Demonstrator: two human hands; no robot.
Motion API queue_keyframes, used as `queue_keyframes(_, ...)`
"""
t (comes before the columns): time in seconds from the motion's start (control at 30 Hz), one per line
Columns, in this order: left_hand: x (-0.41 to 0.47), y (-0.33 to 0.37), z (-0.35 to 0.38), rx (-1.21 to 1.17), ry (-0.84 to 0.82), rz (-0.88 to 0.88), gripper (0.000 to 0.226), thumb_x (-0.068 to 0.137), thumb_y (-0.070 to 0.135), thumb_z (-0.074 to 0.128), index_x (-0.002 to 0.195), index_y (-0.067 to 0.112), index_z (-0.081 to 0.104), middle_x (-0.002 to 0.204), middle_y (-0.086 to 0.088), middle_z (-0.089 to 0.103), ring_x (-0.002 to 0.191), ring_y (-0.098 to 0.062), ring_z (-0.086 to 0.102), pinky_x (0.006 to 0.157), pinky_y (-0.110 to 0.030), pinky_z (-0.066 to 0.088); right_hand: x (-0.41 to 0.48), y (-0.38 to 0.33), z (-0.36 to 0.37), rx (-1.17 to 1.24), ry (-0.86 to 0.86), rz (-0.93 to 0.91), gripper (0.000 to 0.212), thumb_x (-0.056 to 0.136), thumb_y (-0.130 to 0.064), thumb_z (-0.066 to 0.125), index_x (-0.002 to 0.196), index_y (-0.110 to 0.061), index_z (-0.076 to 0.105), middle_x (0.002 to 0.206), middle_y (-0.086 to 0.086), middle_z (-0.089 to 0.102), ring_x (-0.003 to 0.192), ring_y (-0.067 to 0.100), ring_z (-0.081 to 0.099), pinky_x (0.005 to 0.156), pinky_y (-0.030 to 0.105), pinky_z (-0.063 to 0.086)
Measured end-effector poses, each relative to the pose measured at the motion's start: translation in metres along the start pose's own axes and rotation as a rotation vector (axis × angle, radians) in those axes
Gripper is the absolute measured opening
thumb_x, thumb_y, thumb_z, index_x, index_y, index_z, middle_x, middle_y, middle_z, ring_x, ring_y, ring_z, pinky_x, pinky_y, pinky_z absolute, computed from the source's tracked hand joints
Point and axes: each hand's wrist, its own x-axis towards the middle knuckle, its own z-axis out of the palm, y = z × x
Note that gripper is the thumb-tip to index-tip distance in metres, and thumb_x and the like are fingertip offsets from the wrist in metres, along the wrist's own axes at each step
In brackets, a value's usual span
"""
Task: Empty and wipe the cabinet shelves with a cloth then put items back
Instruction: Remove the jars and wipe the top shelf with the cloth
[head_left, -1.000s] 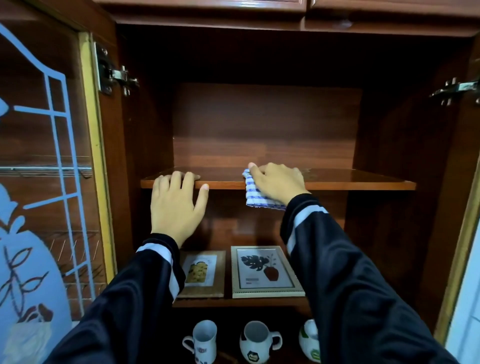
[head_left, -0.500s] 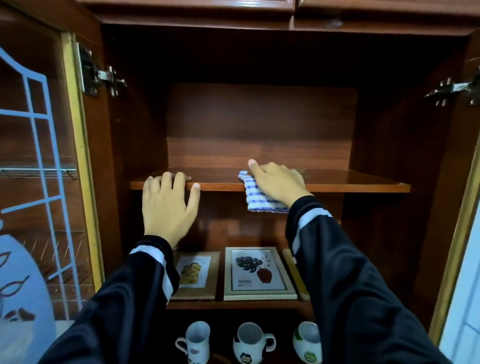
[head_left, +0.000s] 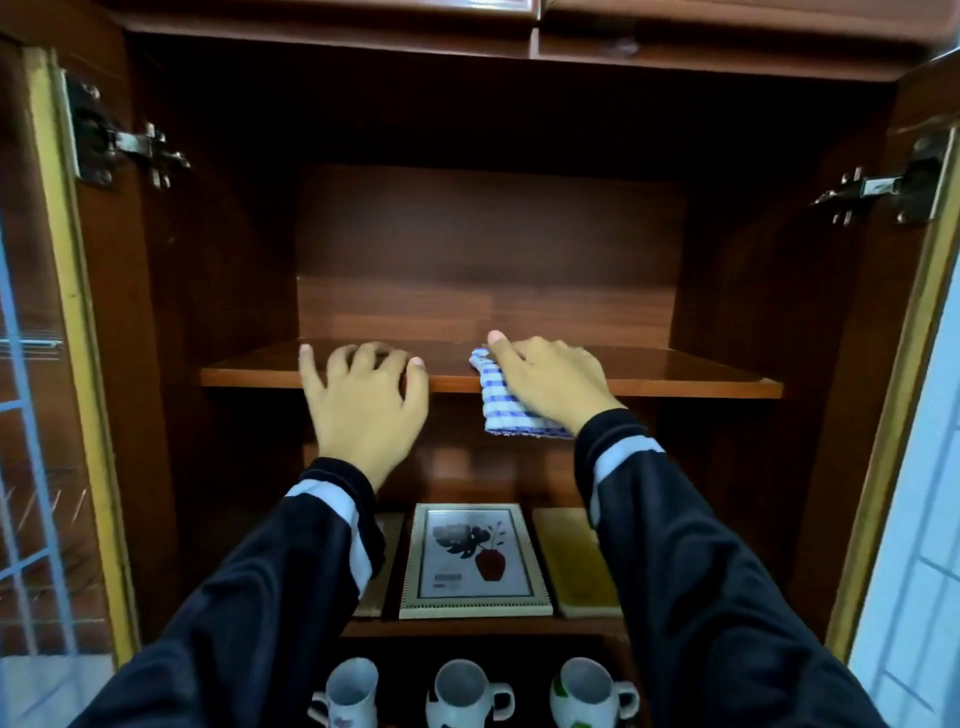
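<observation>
Dim light: the recess (head_left: 488, 119) above the shelf (head_left: 675, 374) lies in deep shadow, with a faint sheen on the shelf's right end. Either side of the shelf the doors (head_left: 78, 338) bow with lens distortion. The left hand (head_left: 363, 410), right hand (head_left: 550, 384) and cloth (head_left: 501, 405) at its front edge are slightly blurred.

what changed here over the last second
Both the left hand and the right hand slid rightward along the shelf front; the right took the cloth with it. The left one splayed wider. Nothing grasped or released. The picture frames and mugs stayed put.
</observation>
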Motion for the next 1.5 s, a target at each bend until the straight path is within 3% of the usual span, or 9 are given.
queue_keyframes(0.1,0.001,0.023,0.007,-0.052,0.028,0.140,0.052,0.093,0.043,0.028,0.098,0.025,0.077,0.110,0.004,0.072,0.107,-0.028,0.060,0.110,-0.047,0.023,-0.009,0.019,-0.008,0.029,0.103,0.044,0.060,0.104,-0.048,0.019,0.080,-0.016,0.065,0.083,0.005,0.063,0.081,0.027,0.054,0.077,0.036,0.037)
queue_keyframes(0.2,-0.002,0.033,0.012,-0.065,0.066,0.203,0.048,0.094,0.037,0.031,0.093,0.021,0.076,0.096,0.002,0.074,0.087,-0.028,0.063,0.089,-0.041,0.036,-0.009,0.026,-0.002,-0.109,0.214,0.102,0.060,0.104,-0.044,0.020,0.084,-0.014,0.067,0.090,0.012,0.070,0.090,0.034,0.062,0.084,0.040,0.041)
queue_keyframes(0.4,-0.005,0.036,0.018,-0.068,0.150,0.166,0.041,0.094,0.033,0.036,0.088,0.020,0.075,0.090,0.003,0.072,0.081,-0.027,0.060,0.084,-0.039,0.032,0.004,0.025,0.001,-0.132,0.074,0.072,0.063,0.103,-0.047,0.014,0.089,-0.015,0.067,0.101,0.011,0.069,0.101,0.032,0.060,0.098,0.046,0.032)
queue_keyframes(0.6,-0.006,0.035,0.022,-0.065,0.191,0.164,0.039,0.093,0.029,0.038,0.087,0.019,0.075,0.089,0.003,0.072,0.080,-0.027,0.060,0.084,-0.039,0.033,-0.011,0.060,-0.024,0.059,0.158,0.133,0.059,0.103,-0.048,0.019,0.091,-0.023,0.071,0.091,0.008,0.066,0.096,0.031,0.059,0.078,0.036,0.035)
queue_keyframes(0.73,-0.005,0.038,0.022,-0.082,0.208,0.152,0.039,0.092,0.028,0.038,0.086,0.017,0.075,0.089,0.001,0.072,0.080,-0.028,0.060,0.084,-0.039,0.031,-0.006,0.061,-0.017,-0.140,0.158,0.192,0.061,0.104,-0.043,0.017,0.095,-0.011,0.069,0.102,0.015,0.069,0.101,0.034,0.060,0.094,0.043,0.037)
queue_keyframes(1.0,-0.006,0.039,0.026,-0.058,0.239,0.129,0.037,0.092,0.026,0.039,0.086,0.014,0.074,0.087,-0.002,0.072,0.079,-0.030,0.060,0.085,-0.040,0.032,-0.024,0.074,-0.022,-0.063,0.139,0.039,0.060,0.104,-0.047,0.020,0.071,-0.016,0.059,0.065,-0.006,0.055,0.074,0.020,0.047,0.083,0.032,0.032)
queue_keyframes(1.17,-0.006,0.040,0.024,-0.085,0.225,0.120,0.038,0.092,0.027,0.038,0.088,0.017,0.075,0.089,0.000,0.072,0.083,-0.028,0.060,0.087,-0.040,0.031,-0.022,0.070,-0.012,-0.346,0.273,0.127,0.060,0.105,-0.040,0.018,0.087,-0.015,0.069,0.086,0.008,0.071,0.089,0.030,0.065,0.088,0.039,0.038)
queue_keyframes(1.27,-0.007,0.040,0.024,-0.090,0.241,0.125,0.036,0.092,0.025,0.040,0.088,0.015,0.074,0.088,-0.001,0.072,0.081,-0.029,0.060,0.086,-0.039,0.030,-0.014,0.056,-0.006,-0.296,0.200,0.199,0.062,0.104,-0.043,0.017,0.088,-0.014,0.070,0.091,0.010,0.070,0.093,0.031,0.063,0.091,0.041,0.037)
queue_keyframes(1.5,-0.007,0.039,0.025,-0.069,0.217,0.123,0.039,0.093,0.027,0.037,0.089,0.019,0.076,0.089,0.002,0.072,0.082,-0.027,0.060,0.087,-0.039,0.031,-0.021,0.072,-0.010,-0.207,0.246,0.003,0.054,0.105,-0.038,0.020,0.087,-0.016,0.066,0.097,0.003,0.071,0.099,0.028,0.063,0.096,0.045,0.039)
